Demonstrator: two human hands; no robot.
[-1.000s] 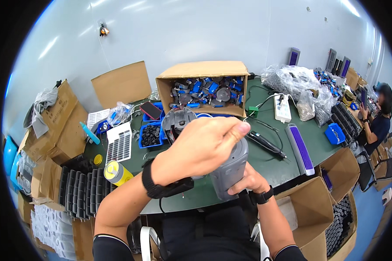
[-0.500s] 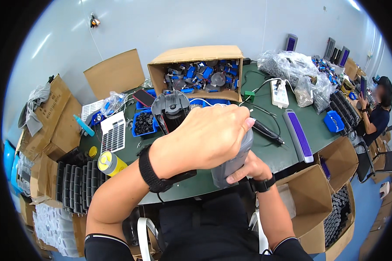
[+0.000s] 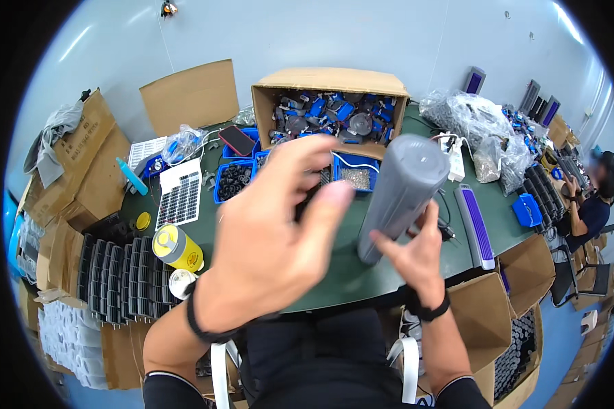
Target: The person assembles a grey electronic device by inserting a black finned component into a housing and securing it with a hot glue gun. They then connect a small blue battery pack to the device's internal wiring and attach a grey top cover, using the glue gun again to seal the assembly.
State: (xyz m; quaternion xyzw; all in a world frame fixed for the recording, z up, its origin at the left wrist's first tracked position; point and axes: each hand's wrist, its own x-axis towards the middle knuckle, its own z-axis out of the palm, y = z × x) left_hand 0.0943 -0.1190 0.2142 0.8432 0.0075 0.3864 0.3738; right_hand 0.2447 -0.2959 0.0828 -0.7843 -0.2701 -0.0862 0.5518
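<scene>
Head view showed two bare hands over a green table [image 3: 341, 274], with one black band [image 3: 430, 309] on each wrist. The left hand [image 3: 269, 235] was raised and slightly blurred, its back toward the camera, the fingers bent forward and the thumb stretched out to the right; it was released, holding nothing, and a gap showed between its thumb and the grey cylinder [image 3: 406, 191]. The right hand [image 3: 419, 252] was on the far side of that gap, its forearm coming up from the lower edge, the thumb lying against the cylinder and the other fingers bent at its right side, so it was grasping this one piece toward its lower end. The cylinder was tilted, right of the middle and above the table's near part, its rounded top leaning up and to the right (whether its bottom touched the table, I could not tell). Beyond the hands there was one cardboard box [image 3: 331, 78] on its side, full of blue and grey parts [image 3: 344, 109] too jumbled to count. To the left were one phone [image 3: 237, 141], one yellow bottle [image 3: 182, 252] and one light-blue tube [image 3: 132, 176]; to the right, one purple-and-grey bar [image 3: 475, 228], one white power strip [image 3: 452, 160] and one other person [image 3: 587, 211].
</scene>
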